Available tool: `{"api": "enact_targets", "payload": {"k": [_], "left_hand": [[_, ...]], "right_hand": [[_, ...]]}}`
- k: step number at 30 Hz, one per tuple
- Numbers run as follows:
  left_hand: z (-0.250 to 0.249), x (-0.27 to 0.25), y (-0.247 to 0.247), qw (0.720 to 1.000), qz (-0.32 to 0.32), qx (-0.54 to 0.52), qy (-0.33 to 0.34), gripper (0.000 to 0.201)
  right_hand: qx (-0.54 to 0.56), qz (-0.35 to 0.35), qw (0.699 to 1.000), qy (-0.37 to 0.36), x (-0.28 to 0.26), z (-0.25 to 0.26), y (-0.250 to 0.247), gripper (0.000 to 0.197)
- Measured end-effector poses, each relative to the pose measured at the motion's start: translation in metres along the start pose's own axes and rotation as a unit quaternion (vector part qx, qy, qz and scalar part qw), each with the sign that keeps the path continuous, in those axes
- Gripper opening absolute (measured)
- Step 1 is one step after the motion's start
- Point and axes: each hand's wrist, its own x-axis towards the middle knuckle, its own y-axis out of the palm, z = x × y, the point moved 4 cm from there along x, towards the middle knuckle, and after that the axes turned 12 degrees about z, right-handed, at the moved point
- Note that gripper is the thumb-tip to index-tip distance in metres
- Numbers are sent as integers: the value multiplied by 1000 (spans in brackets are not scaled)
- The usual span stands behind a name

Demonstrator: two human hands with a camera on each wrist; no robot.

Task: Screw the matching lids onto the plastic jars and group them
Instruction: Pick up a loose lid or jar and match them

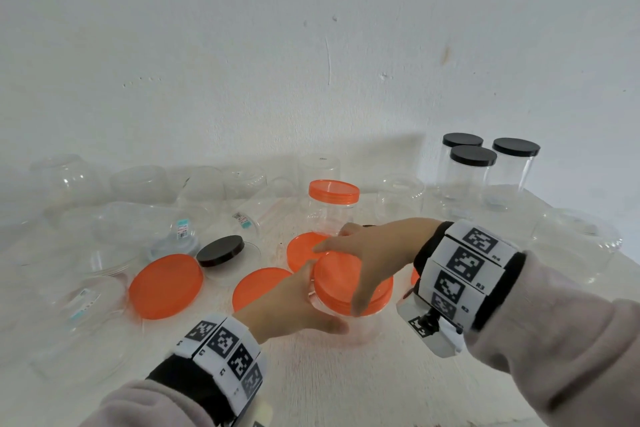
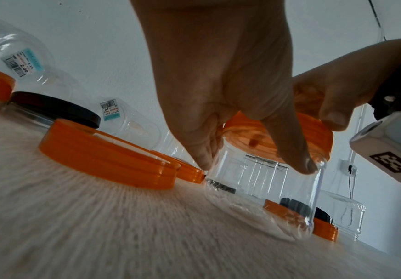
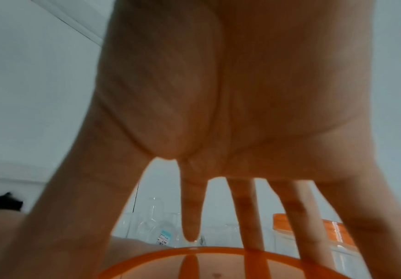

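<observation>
The clear plastic jar (image 1: 360, 321) stands upright on the table, held around its side by the left hand (image 1: 294, 305). An orange lid (image 1: 349, 284) sits on its mouth, under the spread fingers of the right hand (image 1: 367, 253). Behind the grip stands another jar with orange lid (image 1: 333, 204). Loose orange lids (image 1: 166, 284) lie flat to the left of the grip.
</observation>
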Motion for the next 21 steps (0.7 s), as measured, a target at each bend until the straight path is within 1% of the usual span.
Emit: {"api": "enact_targets", "payload": {"k": [2,4,7,9,10,12,14,15,17,19,21], "left_hand": [[0,1,0,1000,-1,0,4,114],[1,1,-1,1000,-6,2,-1,110],[1,-1,-2,1000,-12,20,-12,101],[1,0,-2,1000,-14,19,-10,105],[1,1,-2,1000,-13,16,-8,108],[1,0,-1,1000,-9,16,-11,112],[1,0,-1,1000,-6,17,-9,111],[1,1,-1,1000,-7,16,-8,111],[2,1,-2,1000,-12,17,-9,110],[2,0,-3,999,-16,28,-14,107],[1,-1,-3,999,-20,33,-16,108]], "right_hand": [[7,-7,1000,-14,2,1,0,93],[15,-27,999,4,5,0,3,92],[26,-46,998,37,8,-2,5,101],[12,-34,998,44,8,-4,4,106],[2,-25,999,37,8,-5,4,107],[1,-12,1000,-2,6,-3,3,108],[16,-11,999,-35,6,-1,3,104],[18,-18,999,-36,8,-1,4,100],[11,-44,999,-11,12,-1,6,95],[6,-72,997,22,16,0,8,98],[4,-70,997,29,17,-1,8,102]]}}
